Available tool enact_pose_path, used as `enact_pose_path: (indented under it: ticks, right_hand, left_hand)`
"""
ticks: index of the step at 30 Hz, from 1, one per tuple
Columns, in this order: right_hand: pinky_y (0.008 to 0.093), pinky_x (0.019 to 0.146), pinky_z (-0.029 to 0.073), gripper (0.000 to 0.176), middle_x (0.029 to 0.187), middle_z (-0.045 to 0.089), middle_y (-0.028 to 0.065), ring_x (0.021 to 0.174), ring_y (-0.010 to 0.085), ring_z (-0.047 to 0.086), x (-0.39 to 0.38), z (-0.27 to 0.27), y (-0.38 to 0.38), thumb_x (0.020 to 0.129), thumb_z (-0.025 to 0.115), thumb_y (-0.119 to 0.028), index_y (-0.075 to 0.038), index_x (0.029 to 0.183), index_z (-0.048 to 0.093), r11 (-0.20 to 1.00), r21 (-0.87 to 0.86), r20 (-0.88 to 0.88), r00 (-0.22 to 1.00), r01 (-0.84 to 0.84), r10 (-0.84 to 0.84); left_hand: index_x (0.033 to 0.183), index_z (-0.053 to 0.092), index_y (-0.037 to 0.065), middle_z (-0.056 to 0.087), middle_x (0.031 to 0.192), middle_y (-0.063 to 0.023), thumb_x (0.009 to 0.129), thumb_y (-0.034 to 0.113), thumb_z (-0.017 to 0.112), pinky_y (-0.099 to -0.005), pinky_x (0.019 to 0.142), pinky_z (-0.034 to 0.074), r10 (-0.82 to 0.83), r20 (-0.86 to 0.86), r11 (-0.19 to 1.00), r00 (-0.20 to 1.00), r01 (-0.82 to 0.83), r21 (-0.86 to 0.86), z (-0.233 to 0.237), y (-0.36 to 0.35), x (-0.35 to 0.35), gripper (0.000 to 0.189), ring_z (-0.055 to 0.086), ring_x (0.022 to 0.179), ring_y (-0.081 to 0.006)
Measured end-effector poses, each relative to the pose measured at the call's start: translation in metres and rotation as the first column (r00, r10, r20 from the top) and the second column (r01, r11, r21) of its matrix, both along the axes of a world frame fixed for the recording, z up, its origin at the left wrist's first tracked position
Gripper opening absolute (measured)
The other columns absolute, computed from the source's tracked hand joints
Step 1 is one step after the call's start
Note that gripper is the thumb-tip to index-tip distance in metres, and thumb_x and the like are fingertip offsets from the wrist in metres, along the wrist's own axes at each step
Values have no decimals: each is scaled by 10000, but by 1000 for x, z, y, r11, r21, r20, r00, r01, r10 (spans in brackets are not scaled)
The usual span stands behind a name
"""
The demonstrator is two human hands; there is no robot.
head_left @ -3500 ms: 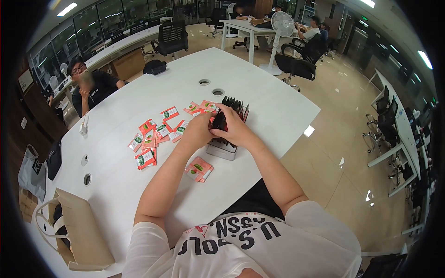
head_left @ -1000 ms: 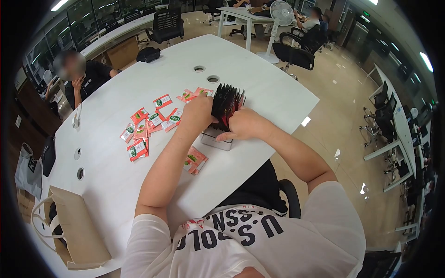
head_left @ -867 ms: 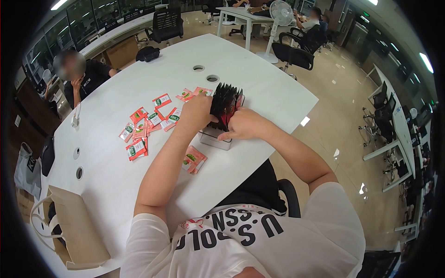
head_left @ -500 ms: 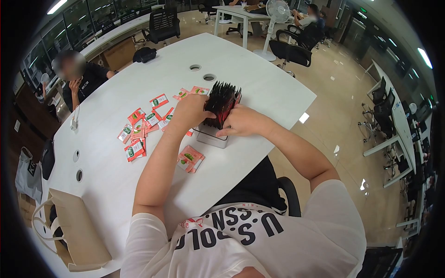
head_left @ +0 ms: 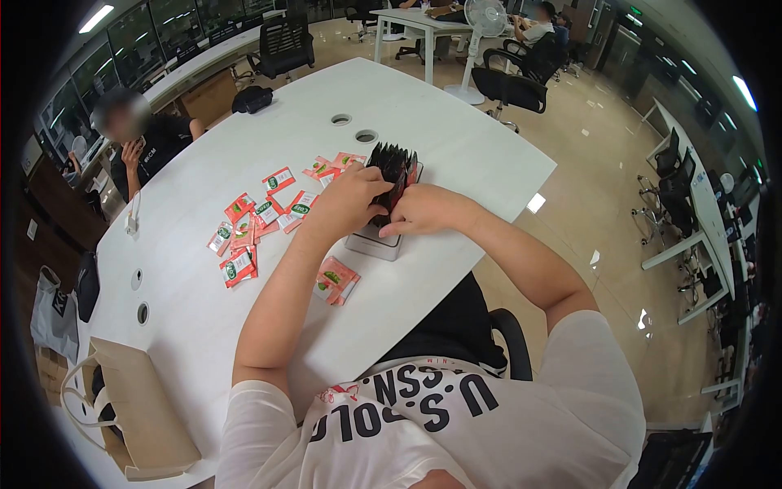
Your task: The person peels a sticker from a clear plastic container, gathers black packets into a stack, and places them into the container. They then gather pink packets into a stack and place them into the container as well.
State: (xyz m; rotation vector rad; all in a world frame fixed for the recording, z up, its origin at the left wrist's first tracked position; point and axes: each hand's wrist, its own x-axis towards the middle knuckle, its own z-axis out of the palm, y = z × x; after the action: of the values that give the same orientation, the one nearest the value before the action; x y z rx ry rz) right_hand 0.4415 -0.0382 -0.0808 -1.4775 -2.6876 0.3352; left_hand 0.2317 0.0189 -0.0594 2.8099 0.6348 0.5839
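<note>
A bundle of dark packets stands upright in a light metal-looking box on the white table. My left hand is on the bundle's left side, its fingers curled over the packets. From the right, my right hand presses closed fingers against the packets and the box's edge. Several red and white sachets lie scattered left of my left hand. A smaller group of sachets rests on the table below the box.
A beige bag stands at the table's lower left. A person in black sits at the far left edge. A black pouch lies at the back. Cable holes pierce the tabletop.
The packets sit lower and more compactly in the box. My left hand has shifted slightly right, with its fingers further over the bundle. My right hand has barely moved.
</note>
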Motion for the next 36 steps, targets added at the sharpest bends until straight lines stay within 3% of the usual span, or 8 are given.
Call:
enact_pose_path:
  ticks: [9, 18, 24, 30, 36]
  right_hand:
    - [478, 650, 533, 723, 618, 654, 145, 627, 365, 659, 3, -2, 7, 1021, 533, -649, -48, 677, 737, 999, -35, 15, 1000, -4, 5]
    - [486, 675, 550, 636, 670, 682, 146, 675, 363, 677, 0, -2, 12, 1052, 520, -557, -68, 726, 762, 1000, -24, 61, 998, -5, 7]
    - [491, 672, 552, 624, 682, 690, 142, 677, 354, 681, -2, 2, 7, 1041, 538, -567, -74, 733, 765, 1000, 18, 104, 994, -21, 19]
    - [488, 675, 558, 604, 664, 688, 142, 679, 346, 686, 2, 9, 7, 1016, 581, -581, -87, 725, 771, 998, 44, 110, 993, -44, 39]
    - [474, 687, 558, 582, 651, 683, 123, 687, 337, 692, 3, 28, -5, 988, 621, -593, -90, 738, 776, 1000, 16, 77, 997, 7, -8]
  left_hand:
    - [1249, 736, 40, 696, 1199, -87, 706, 20, 873, -421, 1069, 520, -14, 110, 999, 994, 10, 35, -6, 8, -4, 560, 621, 1208, -308]
    - [1218, 755, 47, 687, 1245, -78, 717, 51, 875, -463, 1131, 473, -58, 112, 998, 992, 55, 31, -13, 23, -4, 516, 609, 1258, -301]
    - [1114, 801, 47, 699, 1256, -92, 725, 52, 872, -443, 1072, 509, -133, 151, 987, 980, 116, 113, -15, 20, -2, 395, 626, 1235, -315]
    - [1184, 775, 52, 699, 1250, -108, 730, 28, 866, -420, 1002, 543, -167, 215, 986, 962, 164, 32, -26, 29, 2, 464, 641, 1170, -321]
    - [1309, 713, 77, 692, 1130, -88, 752, 45, 872, -423, 966, 543, -85, 218, 986, 972, 114, -125, -12, 15, 2, 580, 638, 1103, -304]
